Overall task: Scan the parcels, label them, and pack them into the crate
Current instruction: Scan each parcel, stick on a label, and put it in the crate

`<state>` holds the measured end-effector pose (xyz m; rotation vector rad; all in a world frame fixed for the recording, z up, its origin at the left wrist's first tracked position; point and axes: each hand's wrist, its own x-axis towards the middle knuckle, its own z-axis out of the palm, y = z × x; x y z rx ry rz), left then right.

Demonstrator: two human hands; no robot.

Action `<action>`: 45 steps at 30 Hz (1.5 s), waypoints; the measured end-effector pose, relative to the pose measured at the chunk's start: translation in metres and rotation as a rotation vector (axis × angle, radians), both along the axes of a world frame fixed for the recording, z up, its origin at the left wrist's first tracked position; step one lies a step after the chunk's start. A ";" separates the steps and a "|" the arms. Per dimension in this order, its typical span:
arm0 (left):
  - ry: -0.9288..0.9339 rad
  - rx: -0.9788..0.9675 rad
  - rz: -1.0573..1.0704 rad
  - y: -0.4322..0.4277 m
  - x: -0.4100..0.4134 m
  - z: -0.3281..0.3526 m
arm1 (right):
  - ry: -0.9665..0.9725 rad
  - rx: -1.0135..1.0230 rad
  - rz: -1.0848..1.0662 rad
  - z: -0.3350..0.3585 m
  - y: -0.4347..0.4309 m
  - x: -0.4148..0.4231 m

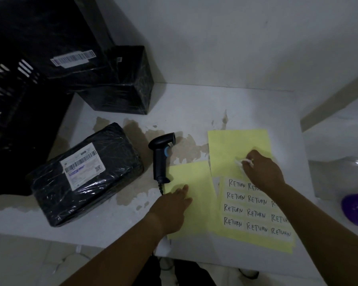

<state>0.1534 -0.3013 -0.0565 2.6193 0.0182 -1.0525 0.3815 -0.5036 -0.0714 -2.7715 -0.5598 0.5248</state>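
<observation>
Right hand [262, 172] at 3 o'clock, fingertips pinching a small white label [241, 163] that is curled up off the label sheet [236, 145]. That sheet is yellow, lies flat on the counter [194, 112], upper half bare backing, lower half rows of RETURN stickers [254, 213] handwritten in black; the forearm covers some of them. Left hand [174, 205] at 6 o'clock, fingers straight and close together, palm down, pressing on a second yellow sheet [194, 178] just left of the label sheet, edges nearly touching. Black handheld scanner [160, 159] lies on its side near centre, head toward 12 o'clock, blue trigger ring showing, base touching the top left corner of the second yellow sheet, cable [160, 187] running down toward the left hand. Nearest parcel [85, 174] at 8 o'clock, black plastic wrap, flat on the counter, white shipping label [83, 165] with barcodes facing up, well apart from both hands. Boxy black parcel [124, 87] at 11 o'clock standing on the counter. Another black parcel [70, 65] with a barcode strip on top sits against its left side; cannot tell whether it is inside the crate or only leaning on it. Black slatted crate [10, 100] at 9 to 10 o'clock, at the counter's left edge. Counter surface white with brown worn patches around the scanner. Purple object [357, 209] at the 4 o'clock frame edge, cut off, unclear what it is.
</observation>
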 end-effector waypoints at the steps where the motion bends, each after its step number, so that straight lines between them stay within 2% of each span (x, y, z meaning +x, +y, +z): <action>1: -0.013 -0.037 0.040 0.002 0.000 0.000 | 0.016 0.032 0.007 0.003 -0.001 -0.003; 4: -0.169 -0.205 0.265 0.006 -0.002 0.003 | -0.043 0.221 0.020 0.020 -0.001 -0.021; 7: -0.366 -0.442 0.631 0.004 -0.003 0.029 | -0.081 0.385 0.067 0.043 0.012 -0.051; 11: -0.285 -0.757 1.123 0.020 -0.021 0.080 | -0.027 0.510 0.186 0.072 0.052 -0.104; 17: -0.346 -0.641 1.338 0.083 -0.092 0.105 | -0.006 0.515 0.404 0.091 0.141 -0.154; 20: -0.472 -0.546 1.337 0.121 -0.127 0.091 | 0.005 0.502 0.497 0.091 0.185 -0.171; 24: -0.771 -0.135 1.124 0.182 -0.172 0.063 | 0.032 0.463 0.570 0.085 0.239 -0.190; 26: -0.809 0.017 1.021 0.211 -0.185 0.047 | 0.046 0.436 0.590 0.079 0.262 -0.197; 29: -0.652 0.135 0.926 0.243 -0.189 0.028 | 0.064 0.402 0.583 0.068 0.290 -0.204; 33: -0.364 0.053 0.921 0.261 -0.173 0.022 | 0.037 0.391 0.566 0.060 0.317 -0.211; 40: -0.177 -0.082 0.965 0.277 -0.164 0.025 | 0.015 0.326 0.486 0.049 0.328 -0.234; 45: -0.119 -0.092 0.963 0.280 -0.158 0.028 | -0.014 0.304 0.428 0.043 0.333 -0.240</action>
